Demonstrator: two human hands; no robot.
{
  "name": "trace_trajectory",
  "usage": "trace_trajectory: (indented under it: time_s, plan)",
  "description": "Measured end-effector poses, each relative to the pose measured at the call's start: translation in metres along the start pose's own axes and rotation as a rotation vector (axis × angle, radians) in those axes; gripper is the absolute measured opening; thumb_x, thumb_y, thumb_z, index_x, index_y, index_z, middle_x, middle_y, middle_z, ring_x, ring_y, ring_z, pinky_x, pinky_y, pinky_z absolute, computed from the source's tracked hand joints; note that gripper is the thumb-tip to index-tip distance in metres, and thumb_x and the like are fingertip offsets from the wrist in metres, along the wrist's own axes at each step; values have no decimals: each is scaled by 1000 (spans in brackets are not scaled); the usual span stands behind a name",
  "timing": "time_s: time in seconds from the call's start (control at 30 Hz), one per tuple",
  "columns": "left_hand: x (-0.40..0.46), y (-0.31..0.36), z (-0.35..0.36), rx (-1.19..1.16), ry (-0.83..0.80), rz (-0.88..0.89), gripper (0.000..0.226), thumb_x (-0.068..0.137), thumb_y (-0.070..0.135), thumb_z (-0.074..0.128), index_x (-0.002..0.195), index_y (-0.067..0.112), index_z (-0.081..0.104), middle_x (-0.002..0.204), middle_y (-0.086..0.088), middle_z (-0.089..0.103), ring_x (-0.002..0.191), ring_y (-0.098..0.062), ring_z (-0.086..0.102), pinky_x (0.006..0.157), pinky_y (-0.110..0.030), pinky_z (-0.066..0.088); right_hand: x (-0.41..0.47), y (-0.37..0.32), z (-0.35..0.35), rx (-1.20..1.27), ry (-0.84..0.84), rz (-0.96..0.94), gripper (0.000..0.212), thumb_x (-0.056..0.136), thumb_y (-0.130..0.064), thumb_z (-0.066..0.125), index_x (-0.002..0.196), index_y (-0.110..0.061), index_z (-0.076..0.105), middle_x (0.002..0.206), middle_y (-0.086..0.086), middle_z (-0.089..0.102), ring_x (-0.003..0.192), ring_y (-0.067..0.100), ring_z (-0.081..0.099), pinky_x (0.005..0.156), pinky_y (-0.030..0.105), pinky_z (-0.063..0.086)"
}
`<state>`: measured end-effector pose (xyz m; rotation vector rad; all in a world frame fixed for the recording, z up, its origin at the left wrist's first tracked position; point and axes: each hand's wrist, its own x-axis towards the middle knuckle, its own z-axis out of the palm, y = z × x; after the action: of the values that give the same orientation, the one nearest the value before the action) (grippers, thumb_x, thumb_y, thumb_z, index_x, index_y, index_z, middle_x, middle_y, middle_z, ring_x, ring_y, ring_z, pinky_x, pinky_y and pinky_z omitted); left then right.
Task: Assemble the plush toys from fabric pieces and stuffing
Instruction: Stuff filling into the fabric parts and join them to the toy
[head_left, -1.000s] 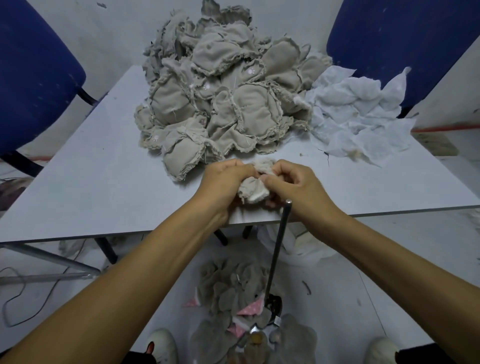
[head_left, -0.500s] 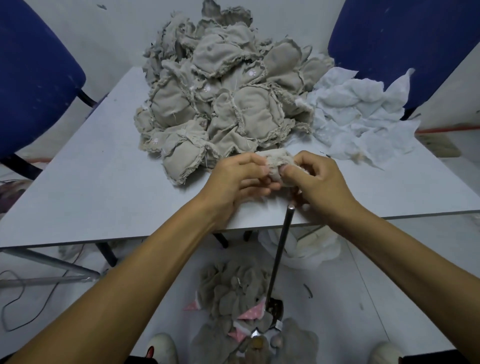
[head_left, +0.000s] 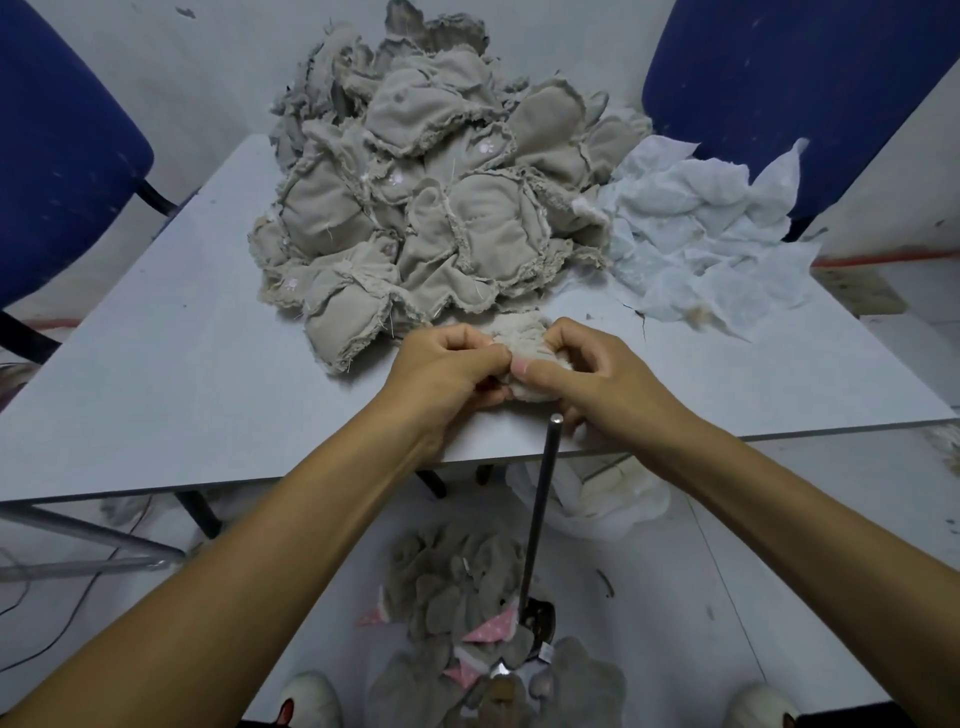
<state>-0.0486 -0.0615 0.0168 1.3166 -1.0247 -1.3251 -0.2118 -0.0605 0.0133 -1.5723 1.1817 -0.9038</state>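
A small beige fabric piece sits between both hands near the table's front edge. My left hand pinches its left side with curled fingers, and my right hand grips its right side, thumb pressed on the cloth. Much of the piece is hidden by the fingers. Behind it rises a big pile of beige sewn fabric shells. White stuffing sheets lie at the back right. A thin metal rod stands upright just in front of the table edge, below my right hand.
The grey table has two blue chairs, one at the left and one at the back right. On the floor lie grey plush toys with pink parts, a white bag and my shoes.
Both hands with the fabric piece moved slightly forward onto the table, and the piece has been turned and bunched between the fingers. The piles have not moved.
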Motion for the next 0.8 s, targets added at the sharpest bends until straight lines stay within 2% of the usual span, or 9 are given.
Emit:
trace_trajectory:
  time_s: [0.13,0.23,0.33,0.4,0.5,0.57,0.63,0.73,0.8]
  plan:
    - [2,-3,4,28,33,76,29,83,-5,63,62,14,59,53,1,58,52,-14,58,50,-21,51,8,-4,0,91,36,44,30,87,-26,73,69,-20,51,61,-4,47,52,9,52,45,23,47]
    - [-2,-1,2,-80,-70,84,15,74,4,59,65,17,60,60,-4,61,58,-18,59,55,-23,53,10,-4,2,115,100,47,28,84,-21,75,68,-17,52,60,-1,47,58,16,55,52,34,54]
    - [-6,-5,4,33,-33,209,7,65,9,61,69,14,61,69,-13,59,64,-23,58,66,-35,51,13,0,4,10,207,17,28,81,-23,75,63,-20,54,54,-7,47,58,13,46,59,34,40]
    - [-8,-6,4,132,13,310,8,67,11,65,72,8,61,71,-17,56,67,-24,55,69,-40,48,14,0,4,62,210,32,26,79,-21,76,63,-20,56,55,-5,49,58,13,45,60,33,36]
    - [-10,-7,5,264,15,429,14,73,18,71,74,7,62,66,-8,56,65,-21,52,67,-34,43,14,0,4,151,218,61,17,73,-21,76,65,-16,61,59,2,53,59,17,49,59,35,40]
    - [-12,-12,9,396,25,516,14,75,22,71,75,10,63,65,6,55,62,-10,50,62,-24,41,15,4,4,133,273,47,17,68,-21,73,60,-19,58,54,-5,51,57,12,49,58,33,42]
    - [-13,-14,11,478,11,557,12,74,23,70,77,14,64,67,10,54,63,-7,51,61,-20,42,15,7,4,106,310,42,18,66,-25,70,56,-20,56,52,-8,51,57,12,51,59,37,46]
    - [-8,-9,4,548,-65,504,13,72,21,71,82,20,62,75,5,56,80,-21,60,71,-38,53,18,8,4,140,274,60,20,74,-21,72,58,-19,59,60,5,61,61,22,60,59,39,55]
    - [-4,-5,-4,466,-131,416,14,75,16,73,85,17,62,80,-3,57,84,-29,60,79,-47,53,19,5,-5,335,84,95,23,85,-13,70,65,-13,60,69,13,64,63,24,62,57,34,55]
